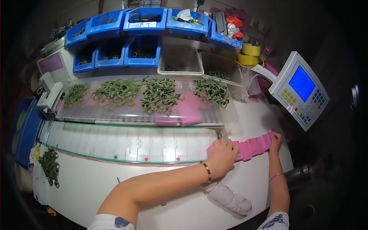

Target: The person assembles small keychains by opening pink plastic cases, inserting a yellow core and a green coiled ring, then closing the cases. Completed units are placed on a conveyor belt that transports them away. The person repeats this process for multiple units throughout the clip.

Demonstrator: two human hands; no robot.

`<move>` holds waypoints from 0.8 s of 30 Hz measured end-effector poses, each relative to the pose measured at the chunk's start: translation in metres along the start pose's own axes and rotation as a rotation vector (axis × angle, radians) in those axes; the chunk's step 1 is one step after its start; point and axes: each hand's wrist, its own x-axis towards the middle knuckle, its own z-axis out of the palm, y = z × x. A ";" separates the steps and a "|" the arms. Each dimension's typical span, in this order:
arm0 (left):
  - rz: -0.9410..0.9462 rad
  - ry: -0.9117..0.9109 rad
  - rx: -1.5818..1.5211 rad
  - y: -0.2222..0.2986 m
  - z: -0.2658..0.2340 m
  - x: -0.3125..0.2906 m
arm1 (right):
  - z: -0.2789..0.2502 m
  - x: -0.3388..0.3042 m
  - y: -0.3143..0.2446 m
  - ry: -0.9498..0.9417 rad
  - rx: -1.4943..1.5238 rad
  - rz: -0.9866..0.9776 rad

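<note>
Head-worn left fisheye; faces down and forward over white table [88,180], from close above.

White table [84,184] in dim room [322,46]

Site type: workshop, small-parts workstation. Indicators: tiered blue parts bins [142,62], loose green rings [159,94] heaped above a white surface [80,184], a long channelled track [126,143], and a control panel [301,90] with keypad and lit blue screen [302,83].

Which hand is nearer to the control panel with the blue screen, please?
Right: the right hand is below and left of the control panel; the left hand is farther left and lower.
</note>
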 end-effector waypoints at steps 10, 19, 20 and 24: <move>0.055 0.089 -0.007 0.011 -0.042 -0.047 | -0.009 -0.124 -0.091 0.001 -0.230 -0.026; -0.031 0.098 0.022 -0.023 -0.079 -0.130 | -0.018 -0.206 -0.195 -0.426 -0.103 -0.037; -0.060 0.093 0.018 -0.028 -0.092 -0.142 | -0.025 -0.210 -0.215 -0.538 -0.040 -0.022; -0.149 0.124 0.057 -0.046 -0.132 -0.190 | -0.034 -0.228 -0.259 -0.905 0.094 -0.047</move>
